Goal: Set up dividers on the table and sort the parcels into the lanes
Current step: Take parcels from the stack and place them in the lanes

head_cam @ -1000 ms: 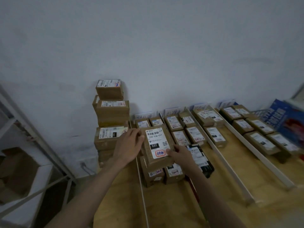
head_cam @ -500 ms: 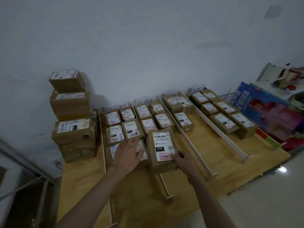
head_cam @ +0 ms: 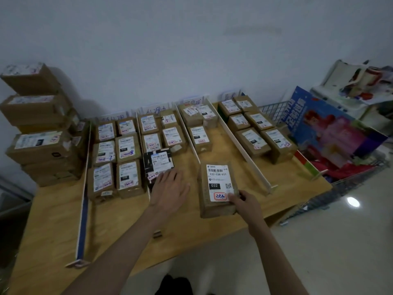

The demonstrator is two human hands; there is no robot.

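A: Where's the parcel (head_cam: pixel 217 188) right now?

B: In the third lane from the left, near the front of the bench (head_cam: pixel 55 220), between two white dividers (head_cam: pixel 244 154). It's label up, with "032" printed on it and a red-bordered sticker at the near end. The right hand (head_cam: pixel 246 204) has it by the near right corner, thumb on the label face and fingers curled round the edge.

A: And the other hand?

B: The left hand (head_cam: pixel 168 192) holds nothing. Its fingers are spread and fairly straight, over the front of the black parcel (head_cam: pixel 158 165) one lane over. Whether it actually touches that parcel, I can't quite tell; the picture is dim there.

A: How would you expect the box to handle?

B: It's a small brown cardboard carton, so probably stiff and light enough for one hand. The label face looks glossy and may be a bit slick under a thumb. The bare cardboard sides should give a surer hold.

A: Best place to take it, then?

B: Across the short width, near the middle, thumb on one long side and fingers on the other. A corner pinch like this one lets it swing.
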